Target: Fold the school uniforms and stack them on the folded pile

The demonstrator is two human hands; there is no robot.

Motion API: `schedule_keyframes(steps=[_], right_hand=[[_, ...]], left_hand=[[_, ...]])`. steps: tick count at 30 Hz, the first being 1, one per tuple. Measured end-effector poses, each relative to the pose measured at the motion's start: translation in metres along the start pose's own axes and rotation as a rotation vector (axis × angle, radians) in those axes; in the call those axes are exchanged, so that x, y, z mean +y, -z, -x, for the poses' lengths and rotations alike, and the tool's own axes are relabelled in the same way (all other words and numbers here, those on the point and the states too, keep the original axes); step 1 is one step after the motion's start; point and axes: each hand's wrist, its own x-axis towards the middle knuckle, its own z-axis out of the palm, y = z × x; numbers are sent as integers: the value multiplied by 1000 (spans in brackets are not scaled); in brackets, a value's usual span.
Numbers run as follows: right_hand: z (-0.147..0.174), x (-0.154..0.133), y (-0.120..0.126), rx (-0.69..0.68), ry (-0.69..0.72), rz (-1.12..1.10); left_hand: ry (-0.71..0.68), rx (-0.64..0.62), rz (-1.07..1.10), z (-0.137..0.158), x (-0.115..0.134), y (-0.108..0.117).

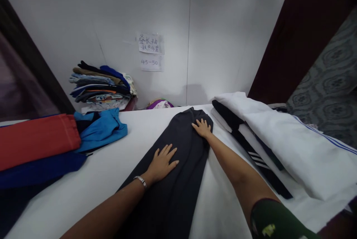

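Note:
A dark grey garment, long and narrow like a pair of trousers (170, 179), lies lengthwise on the white-covered table (111, 164). Its far end is bunched and slightly rumpled, and its near end runs out of view at the bottom. My left hand (162, 162), with a bracelet at the wrist, rests flat on the middle of the cloth, fingers spread. Farther off, my right hand (202, 128) presses on the far right part of the same garment, its fingers apart. Neither hand grips the fabric.
Red (36, 140) and blue clothes (102, 129) lie at the left. White (279, 138) and black clothing (259, 161) is piled at the right. A stack of folded clothes (100, 86) stands by the back wall, where paper notes (151, 43) hang.

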Motion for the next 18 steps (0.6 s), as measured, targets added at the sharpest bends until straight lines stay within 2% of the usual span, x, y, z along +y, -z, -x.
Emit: schedule_keyframes(steps=[3,7,10,16,18], right_hand=[[15,-12,-7,89,97,-38],[23,-19,-32,13,124,41],[23,-18,-42,18,113,83],[30,-22,-23,-61,84,42],[42,-24,-19,-41,84,38]], left_hand=[[1,1,9,1,1,2],[1,5,18,1,3,3],[-6,10,12,1,2,3],[-1,6,33,-1,2,2],[1,-4,53,-1,4,4]])
